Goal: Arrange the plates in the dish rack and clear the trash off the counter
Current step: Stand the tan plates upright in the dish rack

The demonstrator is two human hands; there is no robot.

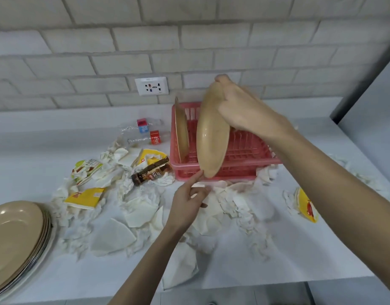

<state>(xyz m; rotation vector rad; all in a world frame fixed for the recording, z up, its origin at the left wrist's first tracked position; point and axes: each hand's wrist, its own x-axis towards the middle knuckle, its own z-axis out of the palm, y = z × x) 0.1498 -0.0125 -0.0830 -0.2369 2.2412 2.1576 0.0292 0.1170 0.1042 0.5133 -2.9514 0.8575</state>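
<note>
Bright, even, diffuse light nearly washes out the white bench (57, 133); shadows are soft and faint. Wide-angle distortion curves the brick wall (189, 40) lines. Overall focus is soft, with smearing around the right hand (244, 111).

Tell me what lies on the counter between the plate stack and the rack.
Head view: crumpled tissues, a yellow wrapper and a brown bottle litter the stretch from plate stack to rack.

Crumpled napkins (143, 208) crowd the counter (35, 150) before the rack (244, 150).
</note>
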